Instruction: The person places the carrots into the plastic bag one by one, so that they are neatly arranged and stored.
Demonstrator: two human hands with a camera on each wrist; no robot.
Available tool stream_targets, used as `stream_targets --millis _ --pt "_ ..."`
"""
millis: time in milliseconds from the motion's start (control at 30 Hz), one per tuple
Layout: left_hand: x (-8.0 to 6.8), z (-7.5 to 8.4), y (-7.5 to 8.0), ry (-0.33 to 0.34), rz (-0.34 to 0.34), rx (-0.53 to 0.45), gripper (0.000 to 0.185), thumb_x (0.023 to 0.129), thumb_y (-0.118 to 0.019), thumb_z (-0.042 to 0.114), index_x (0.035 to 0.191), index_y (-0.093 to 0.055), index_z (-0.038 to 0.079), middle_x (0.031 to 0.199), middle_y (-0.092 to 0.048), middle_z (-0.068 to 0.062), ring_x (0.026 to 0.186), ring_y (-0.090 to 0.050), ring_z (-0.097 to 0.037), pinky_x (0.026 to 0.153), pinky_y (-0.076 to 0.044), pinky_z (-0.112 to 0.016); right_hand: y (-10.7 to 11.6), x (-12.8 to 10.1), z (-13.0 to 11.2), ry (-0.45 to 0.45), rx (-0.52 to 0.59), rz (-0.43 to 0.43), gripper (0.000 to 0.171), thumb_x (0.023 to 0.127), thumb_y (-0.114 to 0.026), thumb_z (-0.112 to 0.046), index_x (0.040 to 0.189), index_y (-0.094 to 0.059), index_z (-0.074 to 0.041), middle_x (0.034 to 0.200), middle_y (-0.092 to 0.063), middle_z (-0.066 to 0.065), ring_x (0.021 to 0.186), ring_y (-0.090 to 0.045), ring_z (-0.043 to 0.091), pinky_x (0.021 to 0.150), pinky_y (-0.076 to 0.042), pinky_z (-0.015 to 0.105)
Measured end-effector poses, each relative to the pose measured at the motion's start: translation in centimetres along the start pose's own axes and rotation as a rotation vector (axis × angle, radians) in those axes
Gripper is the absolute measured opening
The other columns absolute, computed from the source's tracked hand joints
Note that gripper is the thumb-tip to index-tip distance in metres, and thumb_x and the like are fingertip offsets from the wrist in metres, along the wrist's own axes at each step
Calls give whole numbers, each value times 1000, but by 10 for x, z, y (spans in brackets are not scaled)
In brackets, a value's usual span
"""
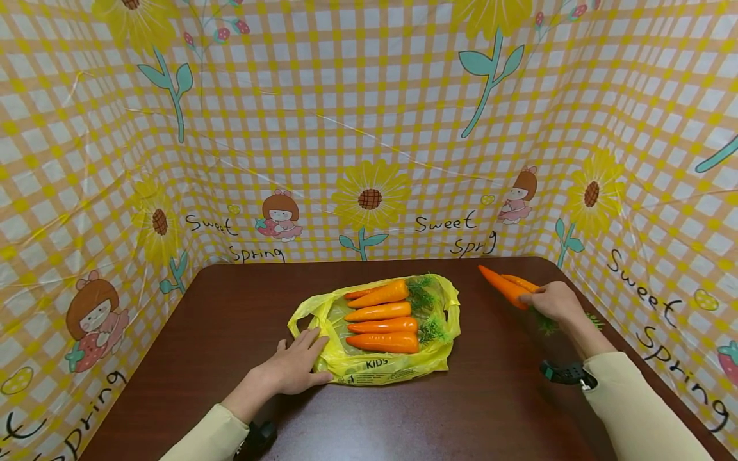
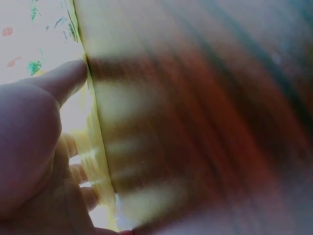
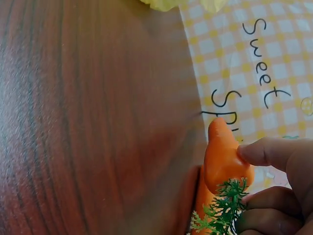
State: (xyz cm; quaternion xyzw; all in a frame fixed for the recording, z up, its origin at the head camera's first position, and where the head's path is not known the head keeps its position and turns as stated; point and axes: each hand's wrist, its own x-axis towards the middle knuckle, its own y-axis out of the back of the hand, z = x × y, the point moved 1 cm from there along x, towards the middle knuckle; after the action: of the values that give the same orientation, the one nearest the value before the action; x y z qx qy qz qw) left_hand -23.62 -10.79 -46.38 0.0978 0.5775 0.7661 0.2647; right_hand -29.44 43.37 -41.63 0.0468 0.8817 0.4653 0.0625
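A dark brown wooden table (image 1: 490,410) stands inside a three-sided screen of yellow gingham cloth (image 1: 369,128) printed with sunflowers, little cartoon girls and the words "Sweet Spring". At the middle of the table lies a yellow plastic bag (image 1: 392,368), flat and spread out. On it lie four orange carrots (image 1: 383,325) with green tops, side by side, tips pointing left. The left hand (image 1: 294,370) rests on the bag's near left edge, fingers straight and spread, pressing the plastic down without gripping it. At the far right of the table the right hand (image 1: 553,301) curls around two more carrots (image 1: 504,286) at their leafy ends, tips pointing left and away, well apart from the bag.
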Motion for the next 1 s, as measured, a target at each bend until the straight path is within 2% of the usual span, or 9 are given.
stream_targets --millis 67,200,300,367,500,567,633,800,1000 --pt "0 0 0 1 0 0 78 97 -61 53 156 -36 9 165 -22 -17 152 -22 -40 111 -22 -73 0 0 -4 5 6 -7 44 93 -67 -33 96 -70 11 74 -56 8 68 -49 22 59 -40 32" --pt "0 0 -1 2 -1 0 78 97 -60 54 156 -36 10 165 -22 -17 152 -21 -40 111 -22 -73 1 3 -11 22 23 -22 36 92 -66 -32 81 -69 2 56 -36 -5 54 -37 14 56 -34 32" --pt "0 -1 -1 4 -4 -1 78 97 -60 54 157 -35 10 166 -22 -17 152 -21 -40 111 -21 -73 2 4 -18 51 13 -24 35 92 -65 -32 73 -65 -2 54 -29 -7 52 -31 13 54 -32 31" --pt "0 -1 -1 5 -5 -1 78 97 -60 53 157 -35 10 166 -21 -16 152 -21 -40 111 -21 -73 3 3 -24 69 -2 -23 34 92 -65 -32 77 -68 -1 56 -37 -5 54 -36 14 56 -34 31" --pt "1 -1 -1 7 -8 -4 78 97 -60 53 157 -35 10 166 -21 -17 153 -20 -40 111 -21 -72 5 0 -35 91 -28 -14 44 93 -66 -34 102 -72 9 85 -68 23 69 -57 21 63 -46 32" --pt "1 -2 -1 4 -8 -7 77 98 -60 52 157 -35 9 166 -21 -17 153 -20 -40 111 -20 -73 6 -2 -40 98 -35 -14 52 94 -66 -34 115 -68 14 112 -66 34 83 -64 29 68 -52 35" --pt "2 -3 -2 -1 -8 -9 77 98 -60 52 157 -34 9 166 -21 -18 152 -20 -41 111 -19 -74 7 -2 -44 99 -37 -19 58 94 -66 -35 122 -64 16 126 -60 38 95 -66 37 74 -55 39" --pt "3 -5 -4 -5 -9 -16 79 98 -59 53 157 -33 8 166 -19 -18 153 -18 -41 111 -18 -74 8 -4 -57 121 -34 -27 63 94 -65 -38 128 -61 15 134 -55 38 110 -61 46 82 -54 45" --pt "4 -5 -2 8 -20 -11 79 98 -59 53 158 -32 9 167 -18 -17 154 -18 -39 112 -17 -74 9 -7 -74 149 -38 -27 60 94 -66 -38 127 -63 13 131 -59 35 103 -65 38 79 -54 40"
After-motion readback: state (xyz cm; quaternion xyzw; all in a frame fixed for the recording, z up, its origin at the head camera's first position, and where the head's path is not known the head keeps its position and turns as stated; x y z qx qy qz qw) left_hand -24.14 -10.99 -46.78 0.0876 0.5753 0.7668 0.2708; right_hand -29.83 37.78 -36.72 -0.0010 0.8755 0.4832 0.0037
